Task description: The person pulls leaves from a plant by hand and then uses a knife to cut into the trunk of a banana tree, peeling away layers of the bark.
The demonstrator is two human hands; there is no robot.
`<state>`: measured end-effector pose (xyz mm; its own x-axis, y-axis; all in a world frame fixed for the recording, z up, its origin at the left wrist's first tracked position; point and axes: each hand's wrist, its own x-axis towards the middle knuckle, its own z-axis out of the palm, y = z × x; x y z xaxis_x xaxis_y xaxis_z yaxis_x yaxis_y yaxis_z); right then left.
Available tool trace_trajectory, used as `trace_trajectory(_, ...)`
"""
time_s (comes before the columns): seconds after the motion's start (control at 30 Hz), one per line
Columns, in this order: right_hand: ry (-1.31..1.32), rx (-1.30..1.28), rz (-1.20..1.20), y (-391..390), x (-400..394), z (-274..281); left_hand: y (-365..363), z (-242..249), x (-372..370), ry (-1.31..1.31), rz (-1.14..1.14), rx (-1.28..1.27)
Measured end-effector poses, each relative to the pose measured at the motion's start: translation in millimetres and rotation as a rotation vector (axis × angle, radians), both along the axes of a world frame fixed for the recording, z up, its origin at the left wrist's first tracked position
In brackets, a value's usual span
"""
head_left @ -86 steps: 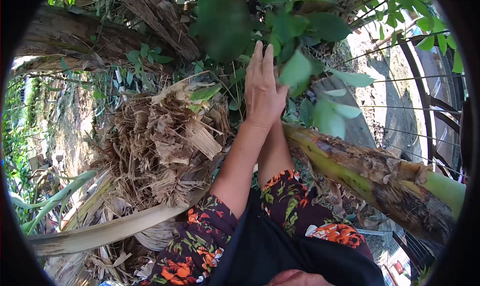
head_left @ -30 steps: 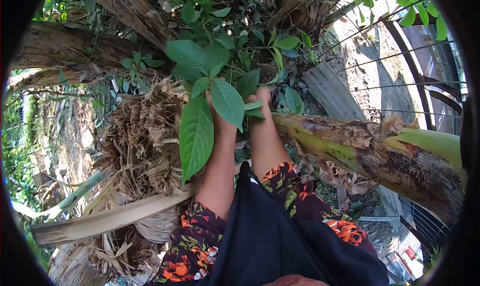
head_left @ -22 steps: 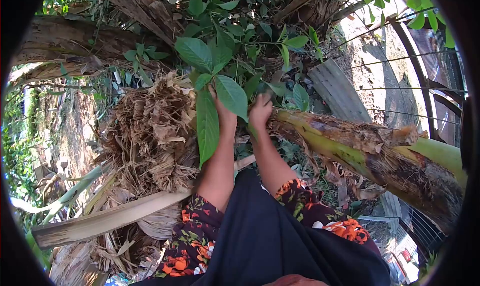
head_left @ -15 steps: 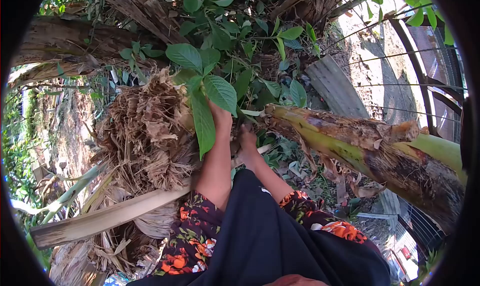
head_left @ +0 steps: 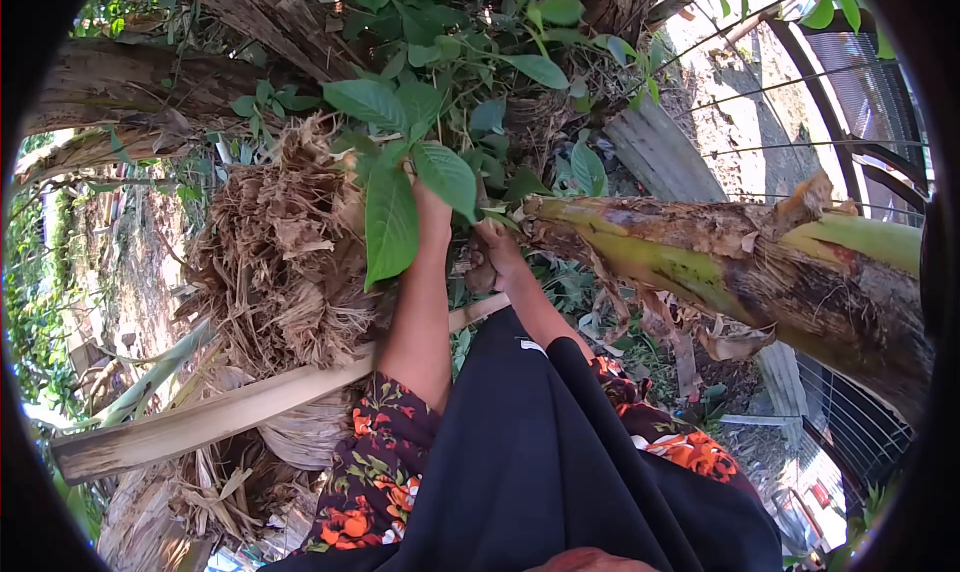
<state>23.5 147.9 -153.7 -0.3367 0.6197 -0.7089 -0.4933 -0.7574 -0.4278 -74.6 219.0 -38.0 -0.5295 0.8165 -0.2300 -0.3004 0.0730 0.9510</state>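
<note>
Broad green leaves (head_left: 392, 227) hang over my left hand (head_left: 430, 204), so its fingers are hidden. That hand reaches down among the leafy stems, beside a shredded brown stump (head_left: 285, 262) that looks like a cut banana trunk. Close by on the right, my right hand (head_left: 495, 244) is low at the plant's base, its fingers curled; what they hold, if anything, I cannot make out. The end of a leaning green and brown banana trunk (head_left: 680, 257) lies just right of my right hand.
A long pale strip of wood or stem (head_left: 220, 412) crosses below the stump. At the upper right are a grey board (head_left: 665, 157), thin wires and a dark metal frame (head_left: 820, 102). Thick brown trunks (head_left: 150, 84) lie across the upper left.
My view has shifted slightly. Both hands sit a little higher in it, and the right hand's curled fingers show more. The leaves over my left hand have swayed.
</note>
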Motion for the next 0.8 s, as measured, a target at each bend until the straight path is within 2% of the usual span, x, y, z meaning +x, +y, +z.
trace_trajectory(0.07,-0.065,0.055,0.004,-3.7,2.5,9.7,5.1,-1.0,-3.0,0.202,-0.118,-0.331)
trace_trajectory(0.1,-0.13,0.106,0.012,-6.1,3.4,14.3,5.7,-2.0,-4.0,0.204,-0.12,-0.329)
trace_trajectory(0.13,-0.129,0.109,0.009,-8.2,3.6,15.0,5.3,-7.9,-6.3,0.783,-0.267,-0.37)
trace_trajectory(0.2,-0.394,0.199,0.142,-9.5,4.7,16.6,5.7,-20.2,-7.3,1.949,-0.538,-0.388)
trace_trajectory(0.23,-0.395,0.201,0.142,-11.3,4.8,14.3,10.4,-31.4,-6.1,1.949,-0.535,-0.387)
trace_trajectory(0.3,-0.541,0.514,0.254,-12.2,3.8,6.3,27.0,-49.8,-2.2,1.517,-0.182,0.052)
trace_trajectory(0.4,-0.463,0.469,0.235,-8.6,-4.5,21.3,30.0,-46.9,4.4,1.419,-0.246,-0.046)
trace_trajectory(0.43,-0.336,0.26,0.122,-9.6,-7.8,38.9,30.6,-44.8,5.8,1.417,-0.247,-0.048)
trace_trajectory(0.47,-0.337,0.258,0.123,-16.2,-11.7,35.8,31.2,-41.5,6.4,1.122,-0.183,-0.081)
trace_trajectory(0.5,-0.428,0.225,0.056,-23.4,-15.4,33.5,30.8,-38.1,6.8,0.826,-0.12,-0.113)
trace_trajectory(0.57,-0.641,0.229,-0.051,-42.8,-22.2,8.8,24.6,-26.2,8.6,0.816,-0.054,-0.137)
trace_trajectory(0.6,-0.64,0.231,-0.051,-45.9,-22.9,0.0,24.6,-22.2,7.9,0.809,0.018,-0.153)
trace_trajectory(0.63,-0.71,0.216,-0.175,-48.1,-22.4,-5.1,27.7,-32.6,-2.4,0.81,0.019,-0.154)
trace_trajectory(0.67,-0.778,0.2,-0.299,-49.2,-20.9,-10.7,32.5,-48.8,-19.1,0.681,0.039,-0.099)
trace_trajectory(0.7,-0.79,0.198,-0.21,-49.4,-13.8,-20.4,35.5,-58.1,-28.4,0.551,0.059,-0.043)
trace_trajectory(0.73,-0.79,0.199,-0.209,-42.6,-5.1,-18.1,37.5,-41.7,-21.0,0.551,0.061,-0.044)
trace_trajectory(0.8,-0.162,-0.407,-0.042,-20.6,7.5,-5.3,41.6,11.1,2.7,0.469,0.19,-0.011)
